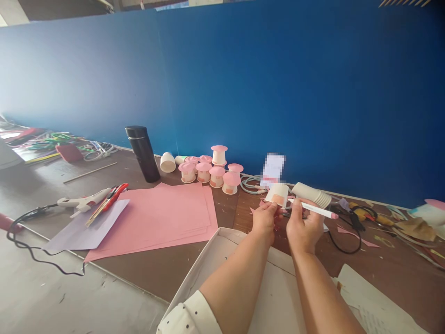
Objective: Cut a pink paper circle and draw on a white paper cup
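A white paper cup [277,191], upside down with a pink paper patch on its side, is gripped at its lower rim by my left hand [264,219]. My right hand [304,227] is closed around a white marker [318,208] with a pink end. The marker's other end points at the cup's right side; whether it touches the cup I cannot tell. Left of my hands stand several finished-looking cup houses [217,176] with pink round paper roofs and pink patches. A stack of white paper cups [311,192] lies on its side just behind my right hand.
Pink paper sheets [167,213] lie at left, with a lilac sheet [107,234], a red utility knife [109,202] and a glue gun [83,202]. A black bottle [143,153] stands behind. A shallow white box [194,273] is under my forearms. Cables [351,232] clutter the right; a blue partition [243,93] rises behind.
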Demonstrator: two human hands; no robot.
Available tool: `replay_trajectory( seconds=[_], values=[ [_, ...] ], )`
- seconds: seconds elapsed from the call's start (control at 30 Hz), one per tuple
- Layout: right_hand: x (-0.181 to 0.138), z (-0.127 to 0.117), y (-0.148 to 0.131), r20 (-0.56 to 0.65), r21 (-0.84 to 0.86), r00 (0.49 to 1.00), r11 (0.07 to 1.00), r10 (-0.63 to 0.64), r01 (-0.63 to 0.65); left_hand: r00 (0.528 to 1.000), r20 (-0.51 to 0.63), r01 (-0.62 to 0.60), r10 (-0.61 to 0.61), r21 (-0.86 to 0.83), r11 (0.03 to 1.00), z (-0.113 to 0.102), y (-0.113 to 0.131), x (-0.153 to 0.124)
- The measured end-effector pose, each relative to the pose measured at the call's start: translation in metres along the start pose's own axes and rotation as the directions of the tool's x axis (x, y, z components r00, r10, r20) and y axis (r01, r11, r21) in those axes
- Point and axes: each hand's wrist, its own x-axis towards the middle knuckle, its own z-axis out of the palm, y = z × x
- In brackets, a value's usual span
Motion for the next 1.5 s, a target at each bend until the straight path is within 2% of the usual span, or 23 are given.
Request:
replay_trajectory(
  seconds=[0.1,0.23,0.33,0.4,0.43,0.53,0.63,0.73,0.87,0.97,1.13,1.27,1.33,1.5],
  values=[
    [0.004,0.000,0.001,-0.017,0.152,0.978,0.967,0.207,-0.202,0.999,0.002,0.046,-0.046,-0.091,0.995,0.001,0.006,-0.004],
    [0.010,0.002,0.013,-0.007,0.304,0.886,0.845,0.464,-0.440,0.993,0.062,0.104,-0.096,-0.153,0.983,0.002,0.014,-0.012],
    [0.011,0.006,0.022,0.016,0.460,0.808,0.713,0.589,-0.529,0.990,0.079,0.135,-0.120,-0.214,0.968,0.003,0.017,-0.015],
    [0.010,0.008,0.026,0.036,0.501,0.761,0.648,0.648,-0.575,0.989,0.101,0.133,-0.110,-0.262,0.956,0.003,0.018,-0.016],
    [0.009,0.009,0.027,0.061,0.501,0.748,0.628,0.661,-0.596,0.990,0.111,0.112,-0.083,-0.291,0.950,0.003,0.018,-0.016],
    [0.007,0.009,0.028,0.121,0.454,0.713,0.600,0.691,-0.658,0.983,0.128,0.168,-0.135,-0.306,0.937,0.003,0.017,-0.016],
    [0.005,0.008,0.027,0.165,0.407,0.748,0.646,0.643,-0.646,0.978,0.149,0.187,-0.146,-0.315,0.930,0.002,0.015,-0.015],
    [0.004,0.007,0.023,0.200,0.403,0.725,0.619,0.660,-0.674,0.982,0.142,0.167,-0.125,-0.337,0.926,0.001,0.013,-0.014],
    [0.006,0.005,0.015,0.293,0.507,0.643,0.455,0.707,-0.732,0.979,0.143,0.184,-0.143,-0.336,0.924,0.000,0.012,-0.012],
    [0.008,0.006,0.016,0.380,0.591,0.608,0.323,0.698,-0.739,0.980,0.142,0.179,-0.139,-0.331,0.926,-0.001,0.010,-0.010],
    [0.003,0.012,0.028,0.478,0.613,0.585,0.229,0.656,-0.757,0.983,0.160,0.132,-0.084,-0.322,0.937,-0.002,0.005,-0.008],
    [0.000,0.015,0.025,0.471,0.662,0.553,0.139,0.688,-0.737,0.975,0.223,0.068,-0.012,-0.245,0.967,0.000,0.005,-0.011],
    [0.000,0.014,0.020,0.448,0.673,0.570,0.160,0.689,-0.722,0.964,0.265,0.047,-0.001,-0.165,0.985,0.002,0.005,-0.013],
    [-0.005,0.013,0.008,0.360,0.618,0.658,0.359,0.662,-0.699,0.970,0.243,0.001,0.004,-0.020,1.000,0.002,0.002,-0.014]
  ],
)
